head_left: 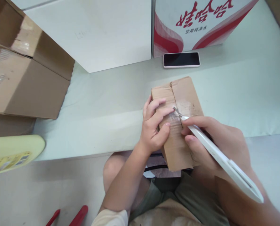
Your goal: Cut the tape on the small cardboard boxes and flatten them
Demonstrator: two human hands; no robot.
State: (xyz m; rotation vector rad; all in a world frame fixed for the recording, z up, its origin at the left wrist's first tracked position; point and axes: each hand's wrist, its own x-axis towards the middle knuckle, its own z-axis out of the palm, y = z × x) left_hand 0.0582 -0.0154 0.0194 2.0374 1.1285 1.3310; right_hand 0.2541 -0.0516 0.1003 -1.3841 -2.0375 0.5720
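A small brown cardboard box (177,150) lies partly on the table's front edge and juts out over my lap. Clear tape (185,108) crosses the seam between its flaps. My left hand (155,124) grips the box's left side, with fingers and thumb resting on top. In my right hand (212,138) is a white utility knife (215,153), its handle slanting down to the right. The knife's short metal blade (176,111) meets the taped seam beside my left index fingertip.
Beyond the box a phone (181,59) lies on the pale green tabletop (107,103). A white box (102,34) and a red-and-white carton (189,34) stand behind. Stacked cardboard boxes (36,84) and a yellow-green object (15,152) are at the left. Red handles (80,216) show below.
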